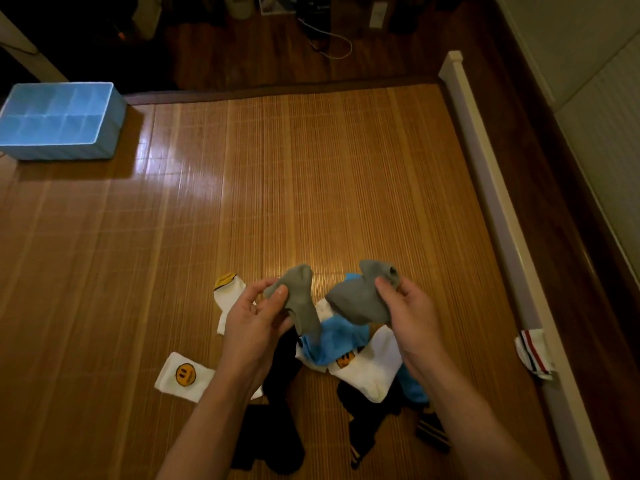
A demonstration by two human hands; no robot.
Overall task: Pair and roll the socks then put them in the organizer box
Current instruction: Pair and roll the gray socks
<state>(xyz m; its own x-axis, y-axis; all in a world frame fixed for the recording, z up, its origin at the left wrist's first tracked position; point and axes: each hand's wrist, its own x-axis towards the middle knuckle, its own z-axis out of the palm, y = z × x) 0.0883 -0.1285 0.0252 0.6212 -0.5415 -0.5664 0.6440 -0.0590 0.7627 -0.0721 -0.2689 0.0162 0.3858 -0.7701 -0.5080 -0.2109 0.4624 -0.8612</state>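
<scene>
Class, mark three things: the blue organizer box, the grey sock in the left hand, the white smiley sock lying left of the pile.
blue organizer box [65,152]: head view, near outer wall.
grey sock [302,306]: head view, mid-length, held by left hand [253,320].
white smiley sock [186,374]: head view, yellow face print.

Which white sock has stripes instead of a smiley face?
The white sock with red and dark stripes, alone by the right rail, away from the pile.

PLACE: home, bedroom | SURFACE: woven bamboo mat [311,185] covering a raised, bed-like platform, white side rail [485,161] | FLOOR: dark wood boards [259,53], white cable [337,46] trailing | CONTENTS: loose socks [180,375], blue divided organizer box [69,152] | WALL: pale panels [588,64]
</scene>
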